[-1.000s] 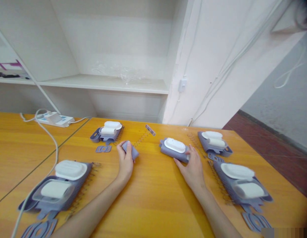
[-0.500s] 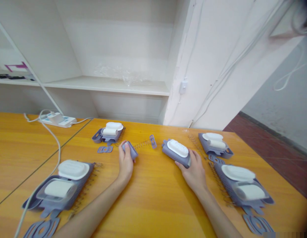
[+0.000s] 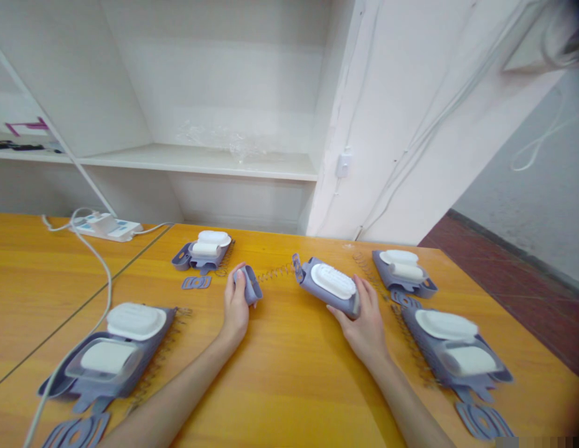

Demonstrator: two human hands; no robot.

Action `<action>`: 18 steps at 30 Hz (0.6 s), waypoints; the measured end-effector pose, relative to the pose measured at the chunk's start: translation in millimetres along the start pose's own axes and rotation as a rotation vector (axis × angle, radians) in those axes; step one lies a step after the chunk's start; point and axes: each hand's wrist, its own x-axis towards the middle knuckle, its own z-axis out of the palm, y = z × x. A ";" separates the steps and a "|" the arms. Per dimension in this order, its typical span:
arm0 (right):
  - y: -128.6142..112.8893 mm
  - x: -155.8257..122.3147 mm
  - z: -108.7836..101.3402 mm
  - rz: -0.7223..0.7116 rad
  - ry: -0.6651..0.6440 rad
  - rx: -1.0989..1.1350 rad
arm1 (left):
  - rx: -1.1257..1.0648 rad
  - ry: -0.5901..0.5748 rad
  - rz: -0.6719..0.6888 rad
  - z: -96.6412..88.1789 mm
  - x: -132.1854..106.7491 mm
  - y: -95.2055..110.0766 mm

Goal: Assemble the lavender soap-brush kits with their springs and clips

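Left hand (image 3: 236, 302): fingers curled round a small purple-grey hollow plastic cap (image 3: 253, 287), thumb along its top; cap's open end faces right and near. Right hand (image 3: 364, 316): partly closed, thumb and fingers about the right end of an oblong purple-grey plastic body (image 3: 312, 289) topped by a white oval ridged pad (image 3: 335, 281).

Key relation: body lies left and far of the right hand, long axis slanting from far left to near right. Right hand is the nearer, already on it; the cap is well apart to the left. Thin wire coil (image 3: 276, 272) spans between, from the cap to a small purple-grey slotted plate (image 3: 297, 267), which stands tilted at the body's left end. Touching it or just beside: can't tell. Nor whether the body is clear of the orange wooden table (image 3: 280, 373).

Against half a second ago: plate now meets the body's outline, where a gap showed before; cap turned, its hollow now showing; body's left end a little higher and farther left. Right hand's grip looks much the same.
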 end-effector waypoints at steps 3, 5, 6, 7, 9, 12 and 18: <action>-1.1 0.2 -0.5 -0.012 -0.003 0.011 | -0.036 -0.034 -0.011 -0.6 -0.4 1.0; -2.8 0.0 -1.4 -0.022 -0.008 0.021 | -0.039 -0.052 -0.025 -1.4 0.0 2.0; -4.1 -0.3 -1.9 -0.034 -0.013 0.027 | -0.017 -0.058 -0.029 -1.9 0.3 2.6; -5.5 -0.8 -2.6 -0.049 -0.020 0.036 | 0.021 -0.065 -0.023 -2.4 0.7 3.3; -8.6 -2.2 -3.9 -0.086 -0.051 0.055 | 0.121 -0.092 0.019 -3.3 1.4 4.6; -12.6 -5.1 -5.2 -0.139 -0.112 0.079 | 0.220 -0.141 0.085 -3.4 1.6 5.9; -18.7 -13.1 -3.4 -0.263 -0.259 0.092 | 0.246 -0.190 0.103 -0.1 -2.7 9.5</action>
